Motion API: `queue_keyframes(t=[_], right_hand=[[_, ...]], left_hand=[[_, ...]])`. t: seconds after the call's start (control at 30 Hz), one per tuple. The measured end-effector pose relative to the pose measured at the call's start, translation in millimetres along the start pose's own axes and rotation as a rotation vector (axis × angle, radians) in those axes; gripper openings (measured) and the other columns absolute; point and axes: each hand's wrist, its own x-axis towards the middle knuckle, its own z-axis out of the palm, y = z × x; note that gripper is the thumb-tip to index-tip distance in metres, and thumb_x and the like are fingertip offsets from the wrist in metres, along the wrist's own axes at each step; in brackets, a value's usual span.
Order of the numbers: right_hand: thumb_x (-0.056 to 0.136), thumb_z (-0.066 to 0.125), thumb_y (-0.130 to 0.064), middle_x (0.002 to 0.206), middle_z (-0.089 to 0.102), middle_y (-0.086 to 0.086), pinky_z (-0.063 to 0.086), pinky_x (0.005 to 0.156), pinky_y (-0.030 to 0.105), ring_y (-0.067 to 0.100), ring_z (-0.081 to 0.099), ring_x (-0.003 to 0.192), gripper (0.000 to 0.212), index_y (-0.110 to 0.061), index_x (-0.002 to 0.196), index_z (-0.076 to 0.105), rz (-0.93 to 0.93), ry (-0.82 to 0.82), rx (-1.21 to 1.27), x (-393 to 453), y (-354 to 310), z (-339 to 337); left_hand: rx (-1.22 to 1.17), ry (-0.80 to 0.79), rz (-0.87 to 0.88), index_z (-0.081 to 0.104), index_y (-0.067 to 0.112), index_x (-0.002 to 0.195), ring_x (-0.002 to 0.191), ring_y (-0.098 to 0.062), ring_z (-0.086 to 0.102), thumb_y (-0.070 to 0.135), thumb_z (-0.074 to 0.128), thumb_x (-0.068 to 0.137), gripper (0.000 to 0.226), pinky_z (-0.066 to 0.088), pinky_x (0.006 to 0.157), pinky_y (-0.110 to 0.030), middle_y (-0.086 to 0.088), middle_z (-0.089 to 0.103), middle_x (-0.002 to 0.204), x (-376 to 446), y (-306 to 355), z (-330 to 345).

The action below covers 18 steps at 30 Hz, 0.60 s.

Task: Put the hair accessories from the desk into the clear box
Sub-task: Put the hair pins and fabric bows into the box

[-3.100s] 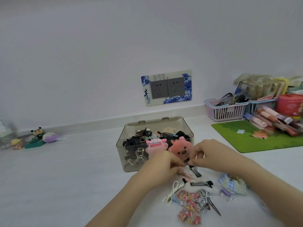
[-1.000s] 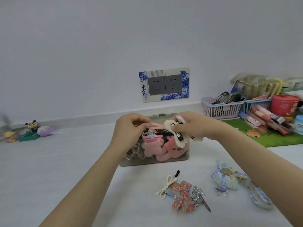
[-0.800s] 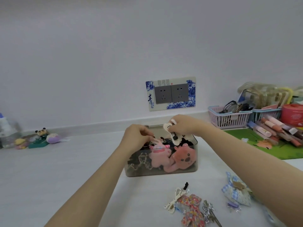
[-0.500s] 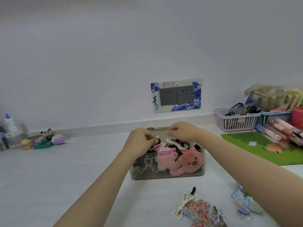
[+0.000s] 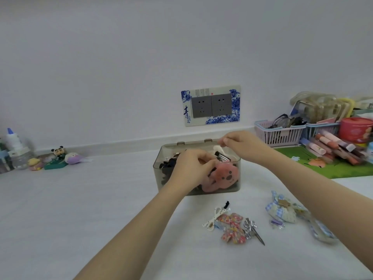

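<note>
Both hands over the clear box (image 5: 238, 176): left hand (image 5: 191, 168) curled inside, grip unclear; right hand (image 5: 240, 144) pinches at the rim. Loose hair accessories (image 5: 232, 225) lie nearer, untouched.

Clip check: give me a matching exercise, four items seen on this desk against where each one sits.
Items:
1. pink plush bear clip
2. floral fabric bow
3. pink plastic basket
4. small panda figurine

Places:
A. far left, by the wall
B. inside the clear plastic box, against its front wall
C. back right, by the green mat
D. loose on the desk, in front of the box

Pairs: 1-B, 2-D, 3-C, 4-A
</note>
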Motion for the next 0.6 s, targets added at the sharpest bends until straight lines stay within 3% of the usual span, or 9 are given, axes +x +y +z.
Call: queue_keyframes(t=[0.17, 0.27, 0.33, 0.43, 0.53, 0.6], right_hand=[[0.094, 0.046, -0.022, 0.12, 0.066, 0.003, 0.039, 0.083, 0.023, 0.02, 0.059, 0.107, 0.03, -0.016, 0.115, 0.066, 0.079, -0.06, -0.172, -7, 5, -1], [0.091, 0.051, -0.029, 0.115, 0.069, 0.001, 0.046, 0.093, 0.034, 0.02, 0.06, 0.104, 0.028, -0.019, 0.11, 0.069, 0.14, -0.085, -0.239, 8, 6, -2], [0.088, 0.055, -0.035, 0.112, 0.07, -0.001, 0.044, 0.097, 0.039, 0.021, 0.059, 0.104, 0.028, -0.022, 0.107, 0.07, 0.167, -0.113, -0.316, 20, 9, 1], [0.082, 0.063, -0.033, 0.108, 0.072, -0.001, 0.04, 0.1, 0.04, 0.021, 0.06, 0.102, 0.026, -0.018, 0.1, 0.073, 0.173, -0.15, -0.361, 39, 18, 5], [0.077, 0.068, -0.027, 0.099, 0.073, -0.002, 0.035, 0.097, 0.035, 0.019, 0.062, 0.098, 0.019, -0.011, 0.086, 0.074, 0.163, -0.153, -0.4, 51, 25, 10], [0.076, 0.068, -0.025, 0.091, 0.071, -0.008, 0.029, 0.09, 0.034, 0.017, 0.06, 0.094, 0.007, -0.019, 0.073, 0.068, 0.142, -0.154, -0.438, 55, 27, 11]], left_hand=[[0.094, 0.037, -0.01, 0.074, 0.02, 0.087, 0.085, -0.014, 0.062, 0.019, 0.064, 0.085, 0.01, 0.049, 0.083, -0.032, 0.011, 0.064, 0.079, 12, 6, 9], [0.122, -0.042, -0.155, 0.073, 0.02, 0.096, 0.09, -0.014, 0.062, 0.019, 0.066, 0.085, 0.013, 0.051, 0.083, -0.029, 0.001, 0.071, 0.1, 43, 0, 0], [0.189, -0.152, -0.204, 0.072, 0.021, 0.103, 0.094, -0.012, 0.061, 0.019, 0.068, 0.084, 0.019, 0.046, 0.074, -0.017, 0.002, 0.07, 0.107, 59, -4, -7], [0.289, -0.354, -0.178, 0.072, 0.025, 0.105, 0.07, -0.002, 0.055, 0.018, 0.07, 0.083, 0.023, 0.037, 0.048, -0.006, 0.012, 0.066, 0.082, 76, -11, -13], [0.318, -0.431, -0.125, 0.074, 0.028, 0.1, 0.069, -0.002, 0.057, 0.014, 0.072, 0.078, 0.026, 0.042, 0.059, -0.015, 0.017, 0.064, 0.076, 91, -21, -12], [0.316, -0.438, -0.102, 0.075, 0.025, 0.094, 0.061, 0.001, 0.059, 0.011, 0.072, 0.077, 0.022, 0.043, 0.057, -0.016, 0.014, 0.066, 0.069, 99, -27, -10]])
